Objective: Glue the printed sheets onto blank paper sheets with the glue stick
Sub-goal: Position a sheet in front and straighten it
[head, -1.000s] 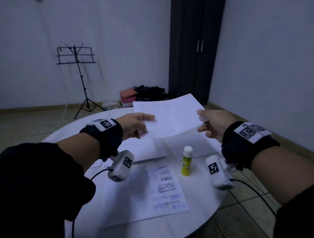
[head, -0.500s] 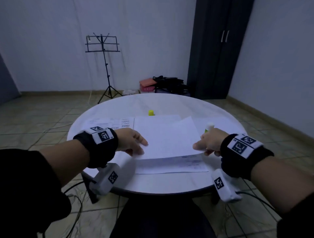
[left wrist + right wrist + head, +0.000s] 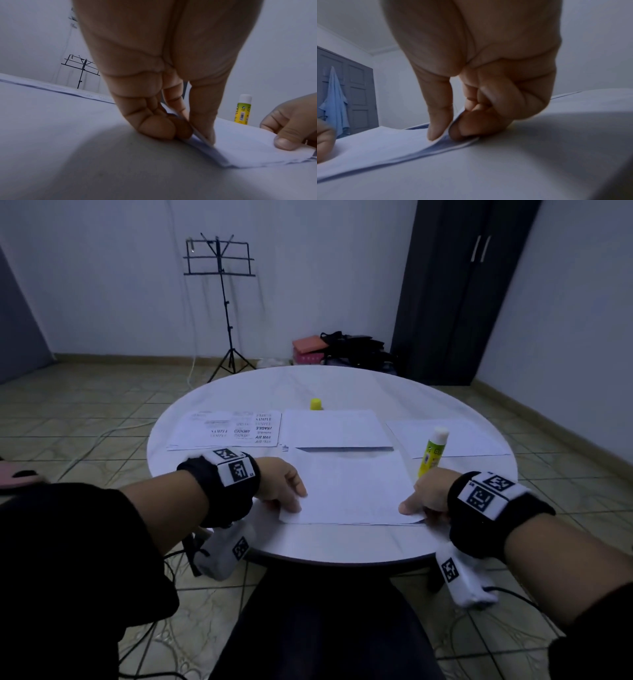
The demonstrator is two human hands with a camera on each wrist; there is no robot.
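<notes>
Head view shows your two hands at the near edge of a round white tabletop [image 3: 342,546], holding one blank sheet [image 3: 352,487] by its near corners. Your left hand [image 3: 279,486] pinches the near left corner: in the left wrist view the thumb lies on top of the paper and the curled fingers [image 3: 154,127] sit under it, knuckles resting on the tabletop. Your right hand [image 3: 428,494] pinches the near right corner the same way, thumb above and curled fingers [image 3: 471,127] below, as the right wrist view shows. The sheet's near edge is lifted slightly off another sheet lying under it, whose edge shows just beneath; whether that lower one is printed you cannot tell from these views. A glue stick [image 3: 432,451] with a yellow-green body and white cap stands upright just beyond your right hand, at the edge of a blank sheet lying to the right [image 3: 455,436]. Further back, a printed sheet [image 3: 226,428] lies on the left side, another blank sheet [image 3: 334,426] beside it in the middle, and a small yellow cap [image 3: 315,404] stands behind that. A music stand [image 3: 221,268] stands on the floor near the back wall.
</notes>
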